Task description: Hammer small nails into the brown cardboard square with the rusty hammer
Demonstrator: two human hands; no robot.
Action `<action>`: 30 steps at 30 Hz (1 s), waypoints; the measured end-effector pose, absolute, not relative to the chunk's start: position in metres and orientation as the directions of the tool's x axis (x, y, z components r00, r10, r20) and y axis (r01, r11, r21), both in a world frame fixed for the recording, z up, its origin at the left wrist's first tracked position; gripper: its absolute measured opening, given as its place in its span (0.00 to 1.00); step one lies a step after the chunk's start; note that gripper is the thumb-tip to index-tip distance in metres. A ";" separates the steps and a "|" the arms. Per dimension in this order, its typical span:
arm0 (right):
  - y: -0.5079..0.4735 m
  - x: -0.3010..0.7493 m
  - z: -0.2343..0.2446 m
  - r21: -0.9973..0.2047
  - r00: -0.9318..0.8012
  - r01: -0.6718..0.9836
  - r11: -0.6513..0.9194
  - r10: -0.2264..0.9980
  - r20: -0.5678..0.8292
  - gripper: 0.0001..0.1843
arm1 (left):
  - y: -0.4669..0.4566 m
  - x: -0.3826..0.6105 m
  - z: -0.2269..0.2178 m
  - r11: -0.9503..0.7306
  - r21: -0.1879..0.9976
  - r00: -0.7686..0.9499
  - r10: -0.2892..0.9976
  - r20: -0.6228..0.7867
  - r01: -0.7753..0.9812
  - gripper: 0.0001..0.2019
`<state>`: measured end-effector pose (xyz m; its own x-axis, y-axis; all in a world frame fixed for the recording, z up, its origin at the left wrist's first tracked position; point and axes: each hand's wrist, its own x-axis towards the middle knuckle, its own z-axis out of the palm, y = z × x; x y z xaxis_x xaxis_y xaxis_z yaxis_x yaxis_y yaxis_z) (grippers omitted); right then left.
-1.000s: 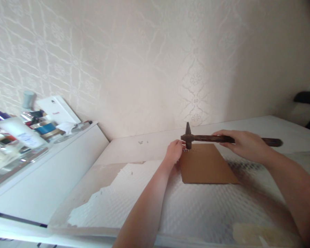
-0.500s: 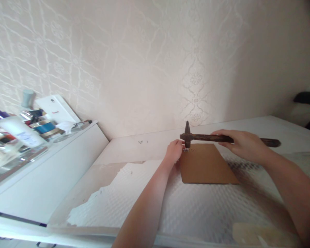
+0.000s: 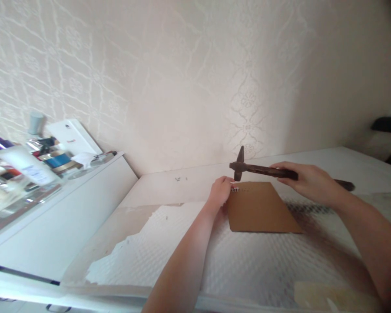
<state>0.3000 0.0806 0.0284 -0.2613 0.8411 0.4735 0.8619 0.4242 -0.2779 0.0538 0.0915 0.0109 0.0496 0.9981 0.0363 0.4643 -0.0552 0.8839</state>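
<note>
My right hand (image 3: pixel 309 180) is wrapped round the dark wooden handle of a hammer (image 3: pixel 238 166). The hammer's head hangs in the air just above the back left corner of a brown cardboard piece (image 3: pixel 262 208). At that corner is my left hand (image 3: pixel 222 190), its fingers drawn together; what they pinch, if anything, is too small to make out. Beside those fingertips several small nails (image 3: pixel 235 189) stand in a short row in the cardboard, with small marks to their right.
Several loose nails (image 3: pixel 177 178) lie on the white surface near the wall, and one more nail (image 3: pixel 166 218) lies on the torn, textured white covering (image 3: pixel 137 248). To the left a white cabinet (image 3: pixel 68 213) carries tubes, a white box (image 3: pixel 74 137) and other clutter.
The hammer's head has risen a little off the nails and tilted, with my right hand still round its handle. My left hand stays at the cardboard's corner.
</note>
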 end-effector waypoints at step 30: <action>0.023 0.272 0.045 -0.235 -0.115 0.890 0.391 0.691 0.713 0.18 | -0.085 0.028 0.101 -0.512 0.387 -0.019 0.584 0.811 0.767 0.13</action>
<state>0.2718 0.0226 0.0450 -0.1150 0.6913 0.7133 0.8900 0.3906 -0.2351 0.0278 -0.0851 0.1011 -0.0194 0.5841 0.8115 0.7674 -0.5116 0.3865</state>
